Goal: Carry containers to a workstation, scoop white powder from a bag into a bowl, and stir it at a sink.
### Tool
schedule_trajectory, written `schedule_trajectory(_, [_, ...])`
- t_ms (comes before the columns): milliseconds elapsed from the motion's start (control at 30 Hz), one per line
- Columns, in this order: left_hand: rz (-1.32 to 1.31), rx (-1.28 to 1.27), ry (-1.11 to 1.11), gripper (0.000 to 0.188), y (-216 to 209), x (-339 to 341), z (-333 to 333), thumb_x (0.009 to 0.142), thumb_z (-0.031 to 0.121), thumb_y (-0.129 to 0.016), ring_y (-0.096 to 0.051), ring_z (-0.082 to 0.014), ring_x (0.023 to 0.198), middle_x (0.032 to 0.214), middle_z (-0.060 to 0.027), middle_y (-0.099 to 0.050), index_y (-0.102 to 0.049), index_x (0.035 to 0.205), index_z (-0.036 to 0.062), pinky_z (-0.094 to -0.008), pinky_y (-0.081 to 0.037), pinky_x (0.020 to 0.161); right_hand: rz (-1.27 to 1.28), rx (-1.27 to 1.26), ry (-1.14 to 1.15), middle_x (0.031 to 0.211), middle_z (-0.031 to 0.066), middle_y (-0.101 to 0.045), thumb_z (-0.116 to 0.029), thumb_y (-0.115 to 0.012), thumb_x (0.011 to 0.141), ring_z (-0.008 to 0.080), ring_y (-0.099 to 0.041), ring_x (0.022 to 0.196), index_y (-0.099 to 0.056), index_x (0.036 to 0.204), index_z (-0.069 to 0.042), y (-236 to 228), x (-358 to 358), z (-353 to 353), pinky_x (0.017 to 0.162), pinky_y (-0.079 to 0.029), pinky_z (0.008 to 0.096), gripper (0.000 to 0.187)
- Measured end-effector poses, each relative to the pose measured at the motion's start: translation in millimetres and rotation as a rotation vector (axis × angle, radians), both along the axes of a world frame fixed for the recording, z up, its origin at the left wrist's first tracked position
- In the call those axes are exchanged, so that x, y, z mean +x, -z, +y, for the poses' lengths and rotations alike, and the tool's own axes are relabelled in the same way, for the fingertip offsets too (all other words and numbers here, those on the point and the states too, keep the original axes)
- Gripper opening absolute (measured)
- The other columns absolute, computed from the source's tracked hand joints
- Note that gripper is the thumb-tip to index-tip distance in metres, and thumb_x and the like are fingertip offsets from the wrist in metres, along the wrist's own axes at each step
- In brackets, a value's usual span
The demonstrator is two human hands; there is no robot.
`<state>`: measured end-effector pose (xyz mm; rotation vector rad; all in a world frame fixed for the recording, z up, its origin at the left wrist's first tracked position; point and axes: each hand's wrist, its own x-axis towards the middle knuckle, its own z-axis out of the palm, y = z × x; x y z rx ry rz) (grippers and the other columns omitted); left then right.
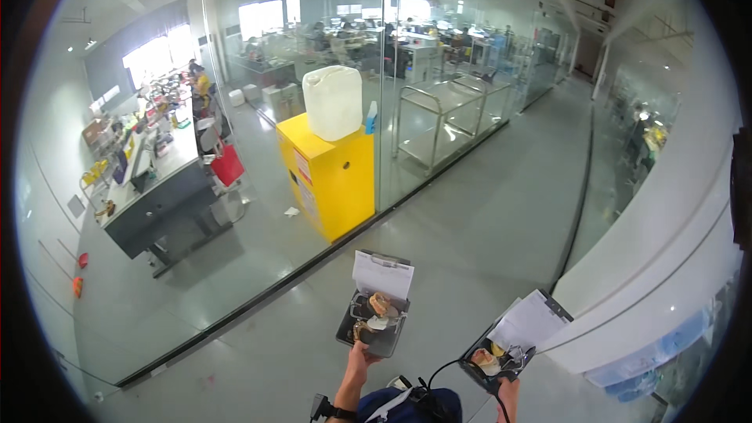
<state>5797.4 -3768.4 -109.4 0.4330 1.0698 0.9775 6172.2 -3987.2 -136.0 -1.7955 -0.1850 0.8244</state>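
Note:
My left hand (359,357) grips the near edge of a dark grey tray (387,341). In it lie tan dental models (381,303) with metal parts, and a white sheet (381,275) stands up at its far side. A second dark tray (475,377) is held by its near corner in my right hand (509,393). This one carries a tan and pinkish dental model (486,361), a yellow piece and metal parts, with white paper (526,323) at its far side. Both trays are apart, held out in front of my body. The undersides and some fingers are hidden.
A glass wall runs along the left. Behind it stand a yellow cabinet (345,188) with a white jerrycan (333,102), a metal trolley (439,121) and a long workbench (160,180). A grey corridor floor (501,204) leads ahead; a curved white wall (627,298) borders the right.

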Motion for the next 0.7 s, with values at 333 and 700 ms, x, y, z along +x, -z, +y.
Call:
schedule_trajectory(333, [0.061,0.044,-0.453,0.039,-15,140,-77,0.085,0.025,-0.046,-0.067,-0.0251,0.089,0.103,-0.0113,-0.069,-0.058,0.115,0.0030,-0.0384,-0.054,0.074,-0.310,-0.189,-0.616,0.100,0.0248,-0.070,-0.015,-0.065,0.078,0.0364,-0.067,0.093,-0.064,0.105,0.008,13,201,128,0.082,-0.050,0.0439,0.036])
schedule_trajectory(700, [0.014,0.015,-0.723,0.056,-5,277,-206,0.079,0.032,-0.046,-0.069,-0.0246,0.095,0.111,-0.0100,-0.070,-0.054,0.129,0.0078,-0.0373,-0.056,0.071,-0.415,-0.199,-0.915,0.100,0.0298,-0.069,-0.023,-0.064,0.079,0.0423,-0.067,0.098,-0.067,0.104,0.005,-35,260,118,0.086,-0.051,0.0453,0.038])
